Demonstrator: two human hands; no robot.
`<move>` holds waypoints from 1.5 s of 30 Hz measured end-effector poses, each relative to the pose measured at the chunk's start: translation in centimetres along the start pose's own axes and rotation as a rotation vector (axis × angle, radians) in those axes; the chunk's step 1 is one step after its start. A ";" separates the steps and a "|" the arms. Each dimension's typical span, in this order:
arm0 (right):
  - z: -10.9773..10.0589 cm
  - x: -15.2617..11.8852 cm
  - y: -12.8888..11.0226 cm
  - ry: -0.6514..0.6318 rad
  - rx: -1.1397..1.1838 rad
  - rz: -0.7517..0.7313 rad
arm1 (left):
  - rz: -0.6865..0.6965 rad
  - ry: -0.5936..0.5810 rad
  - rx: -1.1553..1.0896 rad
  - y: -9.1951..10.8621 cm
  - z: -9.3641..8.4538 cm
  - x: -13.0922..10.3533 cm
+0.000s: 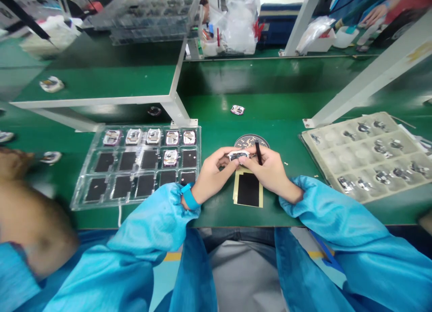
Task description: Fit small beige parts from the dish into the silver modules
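A small white-rimmed device housing (239, 156) is held between my two hands, tilted up on its edge. My left hand (218, 172) pinches its left side, with a blue band at the wrist. The fingers of my right hand (270, 170) close on the right side, and a black stick-like tool (258, 153) rises between them. Behind the hands lies a round dish (251, 138) of small parts. Just below them is a black sheet with a yellow border (248, 189) on the green table.
A clear tray (76, 192) at left holds several housings and black pads. At right, a pale tray (347, 158) holds metal parts. One housing (237, 110) lies beyond my hands. A metal-framed shelf (101, 100) stands back left. Another person's arm (30, 213) is at far left.
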State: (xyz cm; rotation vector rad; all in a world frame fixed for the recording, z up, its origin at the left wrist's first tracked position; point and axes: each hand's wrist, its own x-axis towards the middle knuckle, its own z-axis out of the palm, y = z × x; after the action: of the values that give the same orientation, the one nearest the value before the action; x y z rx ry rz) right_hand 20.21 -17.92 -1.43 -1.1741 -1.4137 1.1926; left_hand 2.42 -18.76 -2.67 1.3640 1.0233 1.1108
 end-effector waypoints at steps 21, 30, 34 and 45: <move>-1.2 1.2 -0.2 -0.056 -0.277 -0.282 | 0.219 0.176 0.370 1.3 -0.2 0.2; -2.1 1.0 -0.3 -0.020 -0.403 -0.596 | 0.171 0.119 0.401 1.4 0.0 0.0; -2.0 1.1 -0.3 -0.013 -0.400 -0.521 | 0.141 0.093 0.380 1.2 0.1 0.0; -2.4 1.2 -0.8 0.009 -0.325 -0.464 | 0.215 0.077 0.469 0.8 -0.1 -0.1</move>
State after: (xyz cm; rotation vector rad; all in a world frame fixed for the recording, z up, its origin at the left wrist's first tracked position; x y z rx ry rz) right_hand 22.35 -16.50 -0.30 -0.9813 -1.7970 0.6497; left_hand 2.35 -18.88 -1.87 1.8510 1.2693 1.1282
